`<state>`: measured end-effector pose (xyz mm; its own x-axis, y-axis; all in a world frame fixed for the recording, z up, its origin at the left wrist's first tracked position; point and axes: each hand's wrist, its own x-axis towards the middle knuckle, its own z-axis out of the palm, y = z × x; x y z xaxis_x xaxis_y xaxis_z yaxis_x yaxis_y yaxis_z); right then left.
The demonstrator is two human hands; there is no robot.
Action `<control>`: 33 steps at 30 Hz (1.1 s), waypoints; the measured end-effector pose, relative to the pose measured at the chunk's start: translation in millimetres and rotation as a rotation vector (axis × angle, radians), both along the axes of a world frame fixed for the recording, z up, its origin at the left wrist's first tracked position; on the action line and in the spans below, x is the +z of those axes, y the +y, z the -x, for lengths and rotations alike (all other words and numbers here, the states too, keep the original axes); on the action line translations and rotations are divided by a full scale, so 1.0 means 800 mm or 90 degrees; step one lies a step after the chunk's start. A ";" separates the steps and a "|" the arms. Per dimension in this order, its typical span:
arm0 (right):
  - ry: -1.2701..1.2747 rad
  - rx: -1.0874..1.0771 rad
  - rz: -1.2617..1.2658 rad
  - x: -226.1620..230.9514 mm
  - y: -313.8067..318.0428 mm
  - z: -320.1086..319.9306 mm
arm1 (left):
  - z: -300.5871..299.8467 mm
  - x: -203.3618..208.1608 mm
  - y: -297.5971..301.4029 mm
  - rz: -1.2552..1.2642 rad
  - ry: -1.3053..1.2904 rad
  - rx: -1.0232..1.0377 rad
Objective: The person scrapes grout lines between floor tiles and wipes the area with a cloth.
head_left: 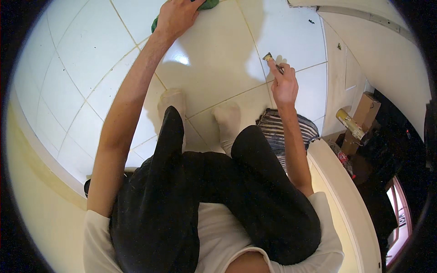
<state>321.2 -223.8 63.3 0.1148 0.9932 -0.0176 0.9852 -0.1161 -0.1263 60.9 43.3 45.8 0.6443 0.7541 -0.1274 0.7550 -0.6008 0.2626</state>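
Observation:
My left hand (176, 19) reaches far out over the floor at the top of the view. Under it lies a green cloth (210, 4), partly cut off by the view's edge; my fingers are bent over it. My right hand (286, 87) is closed round a small tool with a thin dark handle and a flat, dark and yellowish head (267, 57), like a scraper. Its head is close to a grout line in the white tiled floor (214, 59); whether it touches the tile I cannot tell.
My feet in light socks (226, 120) stand on the tiles between my hands. A striped mat (284, 132) lies beneath my right forearm. A white door (343, 59) and a raised sill (346, 191) border the right side. Beyond are a cardboard box (365, 111) and a yellowish roll (349, 123).

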 end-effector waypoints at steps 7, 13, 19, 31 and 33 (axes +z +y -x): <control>0.034 -0.014 0.154 0.018 0.018 0.015 | 0.000 0.005 -0.003 0.004 -0.011 0.006; -0.013 0.008 0.196 0.030 0.032 0.016 | -0.003 0.001 -0.002 -0.007 -0.001 -0.001; -0.024 0.013 0.189 0.026 0.029 0.026 | 0.000 0.003 -0.002 0.014 0.009 0.005; -0.053 -0.023 0.255 0.038 0.040 0.039 | 0.001 0.001 -0.002 -0.007 0.004 0.005; -0.049 -0.020 0.233 0.039 0.042 0.038 | 0.002 -0.007 -0.001 -0.010 0.014 0.008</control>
<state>290.6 -189.9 94.3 0.1599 0.9186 -0.3615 0.9854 -0.1704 0.0030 58.9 42.2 40.0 0.6315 0.7645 -0.1294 0.7685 -0.5950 0.2355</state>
